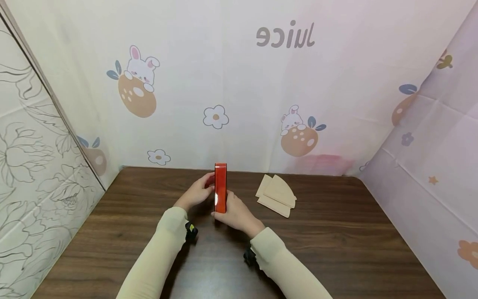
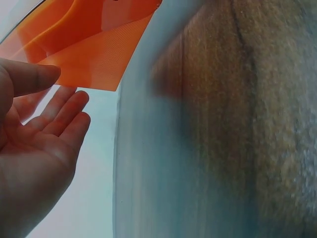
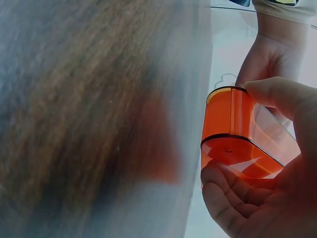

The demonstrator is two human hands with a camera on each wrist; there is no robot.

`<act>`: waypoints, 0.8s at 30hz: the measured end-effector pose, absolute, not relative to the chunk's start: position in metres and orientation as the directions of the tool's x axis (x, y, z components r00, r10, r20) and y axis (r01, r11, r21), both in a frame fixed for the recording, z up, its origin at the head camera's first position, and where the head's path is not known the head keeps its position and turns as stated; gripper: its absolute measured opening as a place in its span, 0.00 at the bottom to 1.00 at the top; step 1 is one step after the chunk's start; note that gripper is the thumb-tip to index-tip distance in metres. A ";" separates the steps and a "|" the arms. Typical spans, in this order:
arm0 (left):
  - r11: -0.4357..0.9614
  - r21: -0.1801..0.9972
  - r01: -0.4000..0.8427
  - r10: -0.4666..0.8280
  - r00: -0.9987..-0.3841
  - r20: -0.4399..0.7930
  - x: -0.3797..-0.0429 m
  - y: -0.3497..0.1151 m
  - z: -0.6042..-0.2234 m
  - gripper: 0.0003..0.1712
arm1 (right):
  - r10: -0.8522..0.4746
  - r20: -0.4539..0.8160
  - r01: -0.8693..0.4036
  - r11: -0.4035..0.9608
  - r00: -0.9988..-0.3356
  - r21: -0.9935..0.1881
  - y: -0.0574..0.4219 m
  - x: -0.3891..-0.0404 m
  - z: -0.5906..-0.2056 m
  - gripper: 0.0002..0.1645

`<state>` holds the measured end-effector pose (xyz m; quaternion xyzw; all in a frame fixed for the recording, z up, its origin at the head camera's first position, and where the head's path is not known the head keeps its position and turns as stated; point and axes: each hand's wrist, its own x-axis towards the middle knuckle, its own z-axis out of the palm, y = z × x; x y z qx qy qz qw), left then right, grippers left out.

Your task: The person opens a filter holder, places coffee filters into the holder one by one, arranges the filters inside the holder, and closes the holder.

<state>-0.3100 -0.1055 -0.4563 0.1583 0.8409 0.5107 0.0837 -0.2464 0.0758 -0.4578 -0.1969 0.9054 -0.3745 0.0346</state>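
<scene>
1. My left hand is at nine o'clock of the narrow, see-through, orange-red plastic container. Its thumb stands apart from loosely spread fingers; I cannot tell how firmly they touch.
2. The container is straight ahead, at twelve o'clock from my seat, upright between my hands over the dark brown wooden tabletop. Whether its base rests on the wood, I cannot tell.
3. My right hand, at about five o'clock of the container, pinches it between thumb and curled fingers. So the container is in hand; setting it down and letting go look to be left.
4. At three o'clock of the container lie the flat, beige, fan-shaped sheets, apparently paper, overlapping and well apart from my fingers. I judge that nothing is being done with them yet.
5. My left wrist view shows the gap between thumb and fingers, which the container partly hides from the head view.
6. My right wrist view shows the container's rounded end, dark rims and a small round mark on one face. Only the head view shows the sheets.
</scene>
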 end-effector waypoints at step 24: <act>0.417 0.867 0.271 0.375 -0.921 0.108 -0.294 -0.107 -0.450 0.30 | -0.425 0.102 -0.369 0.612 -0.899 -0.700 0.084 -0.232 -0.446 0.44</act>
